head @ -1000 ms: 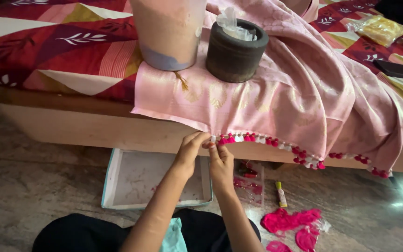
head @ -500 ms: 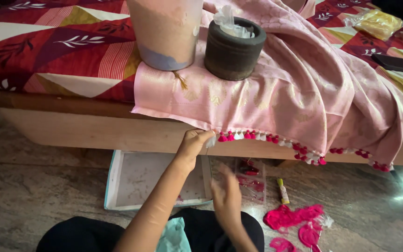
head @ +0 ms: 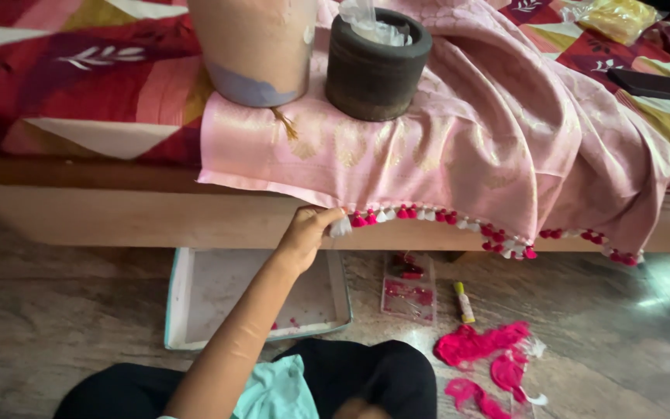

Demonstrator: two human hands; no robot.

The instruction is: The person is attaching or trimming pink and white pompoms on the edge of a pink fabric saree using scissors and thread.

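Pink silk cloth (head: 459, 147) hangs over the bed edge; the left hand (head: 306, 233) pinches its tasselled hem (head: 428, 215) shut, right hand barely visible, grip unclear

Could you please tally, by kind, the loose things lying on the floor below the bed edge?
Shallow white tray: 1
Clear packet of pink bits: 1
Small yellow tube: 1
Pink thread bundles: 3, counting the clump at the bottom edge
Total: 6
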